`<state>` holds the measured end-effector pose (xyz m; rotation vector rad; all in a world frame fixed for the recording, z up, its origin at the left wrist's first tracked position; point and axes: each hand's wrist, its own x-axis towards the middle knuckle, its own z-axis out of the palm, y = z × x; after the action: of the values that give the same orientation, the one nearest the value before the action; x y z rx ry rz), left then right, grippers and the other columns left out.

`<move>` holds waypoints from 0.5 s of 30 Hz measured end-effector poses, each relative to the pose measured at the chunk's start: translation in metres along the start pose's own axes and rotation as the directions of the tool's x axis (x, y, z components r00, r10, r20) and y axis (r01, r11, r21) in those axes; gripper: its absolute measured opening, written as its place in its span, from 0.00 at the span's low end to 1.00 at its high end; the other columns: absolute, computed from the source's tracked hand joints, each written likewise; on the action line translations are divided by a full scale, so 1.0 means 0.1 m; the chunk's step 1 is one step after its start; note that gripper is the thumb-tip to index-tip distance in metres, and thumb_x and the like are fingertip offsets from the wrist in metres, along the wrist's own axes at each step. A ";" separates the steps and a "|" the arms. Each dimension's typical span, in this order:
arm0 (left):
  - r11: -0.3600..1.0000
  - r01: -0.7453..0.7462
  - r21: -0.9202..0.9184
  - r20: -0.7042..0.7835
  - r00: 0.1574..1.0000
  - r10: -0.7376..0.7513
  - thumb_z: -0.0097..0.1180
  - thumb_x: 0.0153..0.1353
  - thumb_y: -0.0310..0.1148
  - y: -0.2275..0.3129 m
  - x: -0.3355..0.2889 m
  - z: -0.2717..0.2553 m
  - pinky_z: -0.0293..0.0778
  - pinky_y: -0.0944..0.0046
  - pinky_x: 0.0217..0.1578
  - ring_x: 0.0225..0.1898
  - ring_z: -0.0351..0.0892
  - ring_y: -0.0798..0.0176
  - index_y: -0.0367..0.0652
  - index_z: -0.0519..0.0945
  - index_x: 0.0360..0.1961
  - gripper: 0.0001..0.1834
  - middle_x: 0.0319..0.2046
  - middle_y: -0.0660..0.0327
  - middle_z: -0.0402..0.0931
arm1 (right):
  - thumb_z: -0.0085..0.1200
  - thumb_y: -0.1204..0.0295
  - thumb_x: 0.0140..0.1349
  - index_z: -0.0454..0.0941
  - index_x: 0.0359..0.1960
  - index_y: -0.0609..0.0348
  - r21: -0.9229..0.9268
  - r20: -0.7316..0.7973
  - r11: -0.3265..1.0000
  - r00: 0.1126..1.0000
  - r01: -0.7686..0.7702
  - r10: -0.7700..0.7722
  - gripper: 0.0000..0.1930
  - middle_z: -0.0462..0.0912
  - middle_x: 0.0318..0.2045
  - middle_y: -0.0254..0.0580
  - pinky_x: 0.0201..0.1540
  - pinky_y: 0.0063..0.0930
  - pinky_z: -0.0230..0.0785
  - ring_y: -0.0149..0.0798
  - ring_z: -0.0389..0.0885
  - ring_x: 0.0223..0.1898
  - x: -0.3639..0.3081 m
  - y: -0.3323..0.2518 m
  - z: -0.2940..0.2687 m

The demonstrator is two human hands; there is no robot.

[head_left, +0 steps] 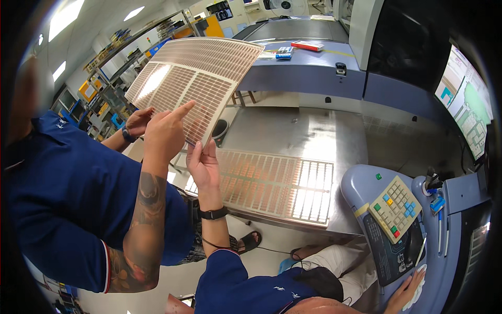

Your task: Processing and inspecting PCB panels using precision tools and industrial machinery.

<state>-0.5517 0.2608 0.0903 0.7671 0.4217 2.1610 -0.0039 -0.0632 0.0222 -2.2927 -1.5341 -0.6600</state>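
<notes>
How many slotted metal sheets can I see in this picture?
2. One slotted sheet is held up at upper left by the left hand and a co-worker's hand; the other sheet lies flat on the steel table. More may be hidden.

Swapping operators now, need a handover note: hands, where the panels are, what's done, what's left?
Left hand: fingers grip the lower edge of the raised slotted panel.
Right hand: rests on a white thing at the console; grip unclear.
Co-worker's hand holds the raised panel's left edge; co-worker's other hand points at it.
Second panel lies flat on the steel table.
Done: one panel lifted for a look.
Left: the flat one is untouched.
</notes>
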 end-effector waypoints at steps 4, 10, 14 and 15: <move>0.991 0.125 -0.043 0.069 0.990 -0.122 0.50 0.60 0.18 0.02 -0.03 0.17 0.84 0.63 0.45 0.45 0.82 0.58 0.33 0.69 0.54 0.19 0.47 0.51 0.77 | 0.38 0.74 0.72 0.66 0.62 0.70 0.169 0.149 0.957 0.966 -0.235 0.211 0.20 0.59 0.68 0.58 0.71 0.43 0.46 0.55 0.54 0.70 -0.38 0.44 0.48; 0.952 0.282 -0.122 0.263 0.934 -0.243 0.46 0.62 0.23 0.28 -0.05 0.53 0.77 0.45 0.55 0.53 0.77 0.50 0.34 0.63 0.61 0.25 0.53 0.48 0.72 | 0.39 0.72 0.72 0.68 0.60 0.70 0.191 0.138 0.954 0.968 -0.232 0.208 0.19 0.61 0.67 0.57 0.70 0.41 0.47 0.53 0.56 0.70 -0.29 0.38 0.49; 0.933 0.201 -0.298 0.156 0.975 -0.161 0.43 0.64 0.20 0.06 0.32 0.28 0.73 0.51 0.59 0.55 0.74 0.54 0.36 0.63 0.62 0.24 0.54 0.48 0.72 | 0.39 0.72 0.72 0.68 0.60 0.70 0.212 0.133 0.946 0.966 -0.245 0.220 0.19 0.62 0.67 0.57 0.70 0.40 0.47 0.52 0.56 0.70 -0.26 0.35 0.48; 0.927 0.214 -0.307 0.162 0.972 -0.170 0.43 0.64 0.20 -0.02 0.29 0.29 0.73 0.51 0.59 0.55 0.74 0.54 0.36 0.63 0.62 0.24 0.54 0.48 0.72 | 0.39 0.72 0.72 0.69 0.60 0.70 0.198 0.120 0.951 0.969 -0.236 0.216 0.19 0.62 0.66 0.58 0.70 0.40 0.48 0.52 0.57 0.70 -0.25 0.34 0.46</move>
<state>-0.5465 0.2859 0.1227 0.6491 0.0643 1.9167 0.0284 -0.0736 -0.0301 -2.3168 -1.2831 -0.3128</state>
